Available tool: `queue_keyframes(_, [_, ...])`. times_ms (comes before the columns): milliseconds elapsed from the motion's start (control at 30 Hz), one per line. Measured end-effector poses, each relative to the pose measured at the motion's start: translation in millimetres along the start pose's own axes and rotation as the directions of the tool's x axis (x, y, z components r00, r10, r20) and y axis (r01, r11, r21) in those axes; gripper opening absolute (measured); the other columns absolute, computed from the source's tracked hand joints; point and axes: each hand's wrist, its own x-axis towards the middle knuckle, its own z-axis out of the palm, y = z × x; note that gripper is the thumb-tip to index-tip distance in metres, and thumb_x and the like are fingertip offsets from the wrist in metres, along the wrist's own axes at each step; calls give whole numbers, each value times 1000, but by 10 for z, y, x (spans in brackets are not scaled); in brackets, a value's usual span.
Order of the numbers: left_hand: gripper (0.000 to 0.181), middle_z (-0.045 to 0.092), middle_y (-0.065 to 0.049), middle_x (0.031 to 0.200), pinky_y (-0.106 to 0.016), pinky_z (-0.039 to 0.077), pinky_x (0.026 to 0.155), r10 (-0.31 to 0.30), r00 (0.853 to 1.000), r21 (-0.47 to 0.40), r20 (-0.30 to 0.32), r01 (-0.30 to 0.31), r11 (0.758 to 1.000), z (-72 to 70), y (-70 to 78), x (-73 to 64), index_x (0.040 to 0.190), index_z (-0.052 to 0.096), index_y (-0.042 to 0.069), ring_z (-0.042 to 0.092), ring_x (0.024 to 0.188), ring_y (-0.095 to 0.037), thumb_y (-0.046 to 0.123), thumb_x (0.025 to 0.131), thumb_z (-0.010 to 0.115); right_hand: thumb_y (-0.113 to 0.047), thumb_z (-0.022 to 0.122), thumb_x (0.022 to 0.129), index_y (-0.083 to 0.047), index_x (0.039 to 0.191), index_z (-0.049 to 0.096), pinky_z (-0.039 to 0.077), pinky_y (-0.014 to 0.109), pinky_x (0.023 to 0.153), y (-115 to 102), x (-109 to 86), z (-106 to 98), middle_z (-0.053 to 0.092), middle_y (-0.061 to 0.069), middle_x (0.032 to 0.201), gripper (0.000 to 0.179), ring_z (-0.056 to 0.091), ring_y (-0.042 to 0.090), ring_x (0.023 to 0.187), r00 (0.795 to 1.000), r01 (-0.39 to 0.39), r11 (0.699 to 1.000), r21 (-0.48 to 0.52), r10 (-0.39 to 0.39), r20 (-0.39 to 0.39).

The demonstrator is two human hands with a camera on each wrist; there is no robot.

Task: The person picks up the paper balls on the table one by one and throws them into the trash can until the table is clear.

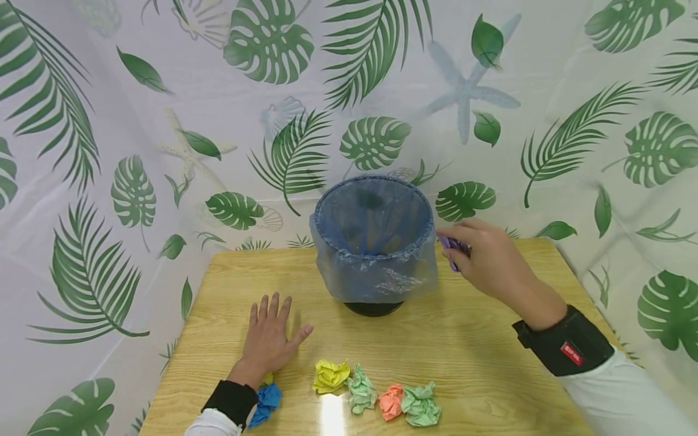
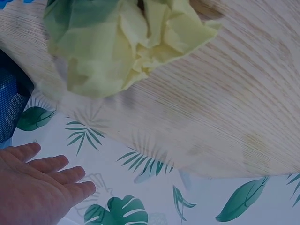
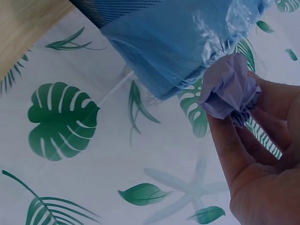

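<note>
Purple paper ball (image 3: 228,85) pinched in R hand (image 1: 485,259), just R of bin (image 1: 373,309) w/ blue bag (image 1: 371,278) over its rim (contents: can't tell), L hand (image 1: 269,336) w/ fingers spread above wood table (image 1: 485,369), other paper balls (image 1: 331,376) near, leaf-print sheet (image 1: 382,79) far & both sides.

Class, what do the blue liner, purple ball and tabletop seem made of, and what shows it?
Blue liner: likely thin, shiny plastic film; translucent and wrinkled.
Purple ball: probably matte paper, sharply creased.
Tabletop: wood or wood-look laminate, slightly glossy; grain and glare show.
</note>
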Motion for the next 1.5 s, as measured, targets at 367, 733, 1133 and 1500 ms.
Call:
queue_keyframes(367, [88,22,-21,153,-58,4,114,-5,1000,-1,5,5,1000,-1,2,-9,150,29,11,7,141,-39,75,90,31,-5,73,83,-6,127,60,58,39,70,-127,482,156,61,16,115,46,61,26,97,997,-17,990,140,27,-68])
queue_keyframes(733, [88,23,-22,152,-60,7,113,8,1000,6,-9,-7,1000,-18,5,-15,149,30,9,11,139,-41,75,90,31,-14,68,89,-9,137,50,50,44,92,-290,810,417,53,16,133,51,51,32,116,969,-160,980,115,133,209])
queue_keyframes(1133, [91,19,-20,154,-57,3,114,-5,1000,1,19,5,1000,-12,-5,-17,151,27,11,4,141,-39,78,89,24,-26,68,90,-15,143,42,49,41,92,-343,848,644,48,9,140,60,51,26,118,934,-169,981,93,129,334])
queue_keyframes(1500, [89,22,-22,153,-58,5,114,-1,1000,-17,11,1,1000,-16,7,-36,150,29,10,8,140,-40,76,90,28,-61,30,99,-14,147,36,12,60,113,-252,608,546,26,20,152,68,18,39,138,947,-151,989,4,143,289])
